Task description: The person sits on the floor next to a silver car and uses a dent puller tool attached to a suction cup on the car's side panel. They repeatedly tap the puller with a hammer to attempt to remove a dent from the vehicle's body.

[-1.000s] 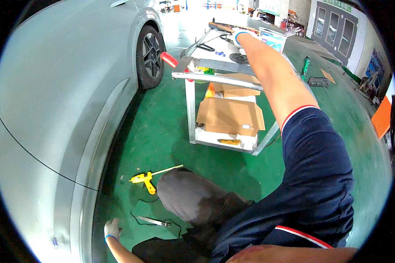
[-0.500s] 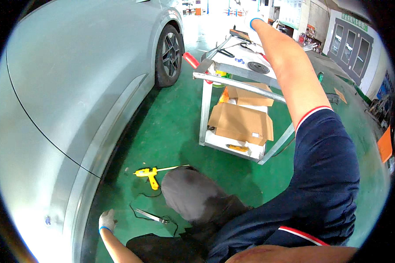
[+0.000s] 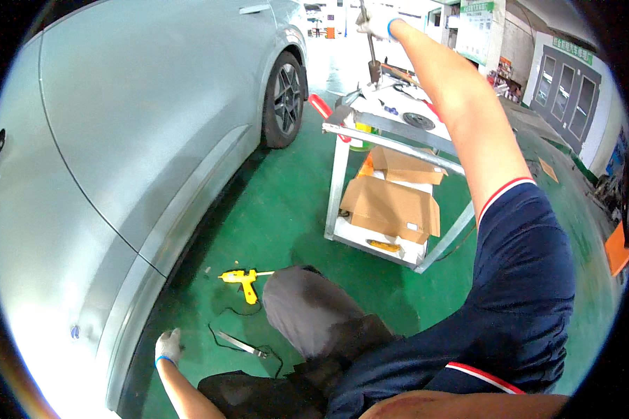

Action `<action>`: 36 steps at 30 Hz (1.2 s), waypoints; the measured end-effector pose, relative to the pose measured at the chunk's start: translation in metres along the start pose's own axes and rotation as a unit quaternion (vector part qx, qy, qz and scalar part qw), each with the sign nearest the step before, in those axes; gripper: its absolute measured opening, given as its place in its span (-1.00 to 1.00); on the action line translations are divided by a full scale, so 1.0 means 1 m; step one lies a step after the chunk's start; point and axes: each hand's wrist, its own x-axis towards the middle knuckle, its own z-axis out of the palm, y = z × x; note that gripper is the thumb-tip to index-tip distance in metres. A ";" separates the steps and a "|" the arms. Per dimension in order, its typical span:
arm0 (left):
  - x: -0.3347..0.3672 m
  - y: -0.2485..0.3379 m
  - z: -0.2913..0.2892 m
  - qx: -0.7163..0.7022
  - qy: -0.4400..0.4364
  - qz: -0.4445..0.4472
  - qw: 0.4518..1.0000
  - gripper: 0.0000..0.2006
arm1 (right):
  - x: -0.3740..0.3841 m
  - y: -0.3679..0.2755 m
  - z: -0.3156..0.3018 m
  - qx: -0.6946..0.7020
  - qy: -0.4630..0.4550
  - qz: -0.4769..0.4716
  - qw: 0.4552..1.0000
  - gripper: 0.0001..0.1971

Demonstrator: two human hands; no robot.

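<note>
Stretched far ahead over the trolley's far end, my right hand [image 3: 376, 22] in a pale glove is closed round a dark metal rod [image 3: 370, 49] with a thicker cylindrical lower end. The rod stands nearly upright above the trolley top [image 3: 391, 120]. Low on the left, my gloved left hand [image 3: 168, 346] is beside the car's sill with nothing seen in it; its fingers look loosely stretched. A yellow glue gun [image 3: 245, 281] with a pale glue stick lies on the green floor before my knee. A small blue tab [image 3: 75, 332] sits on the grey car's door [image 3: 119, 174].
The trolley bears a black disc [image 3: 418, 121] and a red-handled tool [image 3: 319, 105] at its corner. Opened cardboard boxes [image 3: 388, 206] and a yellow tool [image 3: 384, 246] lie on its lower shelf. A flat metal strip [image 3: 242, 344] and a black cord lie near my left hand.
My right hand has moved slightly left, and the dark rod has come into view in it. The view has shifted a little. My left hand stays low beside the sill.
</note>
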 end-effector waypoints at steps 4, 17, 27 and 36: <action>0.000 0.019 0.031 -0.016 -0.073 0.001 0.997 -0.42 | 0.002 0.028 -0.016 -0.098 0.138 -0.058 0.984 -0.65; -0.195 0.219 -0.014 -0.215 0.097 0.441 0.866 -0.51 | -0.084 -0.219 -0.002 0.200 0.158 -0.292 0.922 -0.79; -0.147 0.175 0.055 -0.270 0.050 0.284 0.919 -0.39 | -0.262 -0.438 0.154 0.616 -0.377 -0.346 0.599 -0.67; -0.129 0.096 0.090 -0.502 0.055 0.013 0.863 -0.67 | -0.369 -0.536 0.270 0.682 -0.476 -0.175 0.527 -0.63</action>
